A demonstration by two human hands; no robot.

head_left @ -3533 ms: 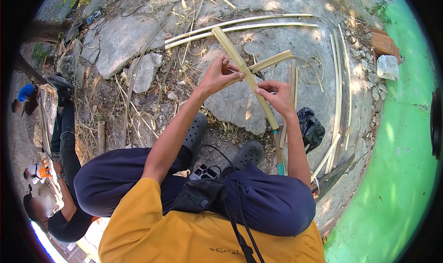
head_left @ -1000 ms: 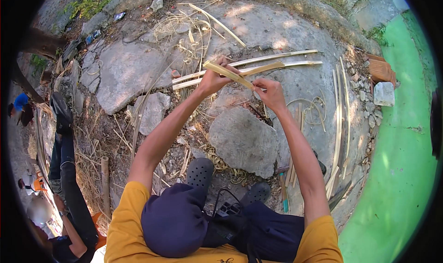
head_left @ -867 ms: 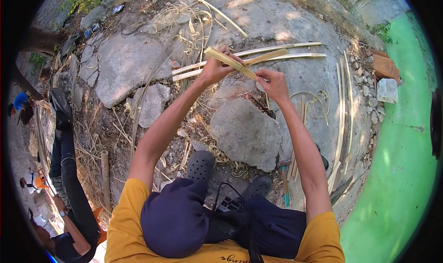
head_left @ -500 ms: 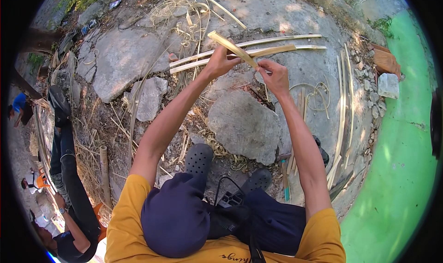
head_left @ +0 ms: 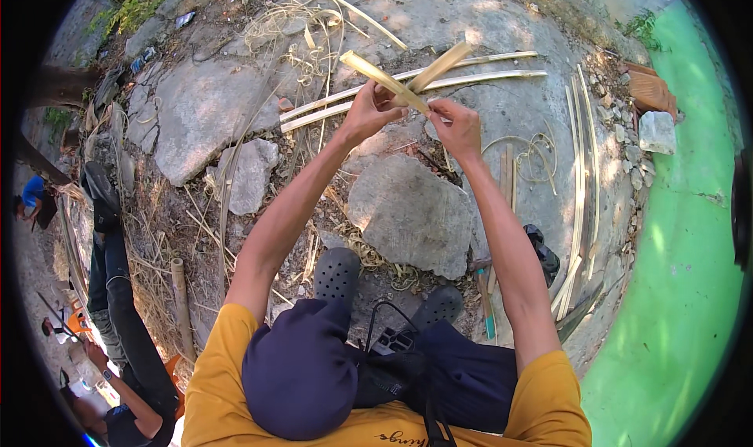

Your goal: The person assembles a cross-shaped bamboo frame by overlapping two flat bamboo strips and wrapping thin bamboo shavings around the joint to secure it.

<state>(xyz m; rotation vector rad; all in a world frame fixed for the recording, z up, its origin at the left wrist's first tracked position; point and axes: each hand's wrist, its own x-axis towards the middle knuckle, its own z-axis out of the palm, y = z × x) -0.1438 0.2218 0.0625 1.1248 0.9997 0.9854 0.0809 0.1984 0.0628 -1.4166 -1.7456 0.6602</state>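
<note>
Two pale split bamboo strips cross in front of me. One bamboo strip (head_left: 367, 68) slants from upper left down to the right. Another, wider bamboo strip (head_left: 441, 66) points to the upper right, its lower end behind the first. My left hand (head_left: 370, 116) is closed around the strips near their crossing. With thumb and finger, my right hand (head_left: 456, 127) pinches the lower right end of the slanting strip. On the slab just beyond lie two long bamboo strips (head_left: 486, 78), side by side, partly hidden by my hands and the held strips.
A broken stone slab (head_left: 412, 216) lies below my hands. Long strips (head_left: 580, 165) and a blue-handled tool (head_left: 489, 321) lie at right, beside a green surface (head_left: 674, 274). Curled shavings (head_left: 286, 23) are heaped at far left. Another person's legs (head_left: 118, 290) stretch along the left.
The wider strip has swung up to point to the upper right, crossing the slanting strip more steeply. Both hands have shifted slightly left and remain closed. The person at left has moved an arm.
</note>
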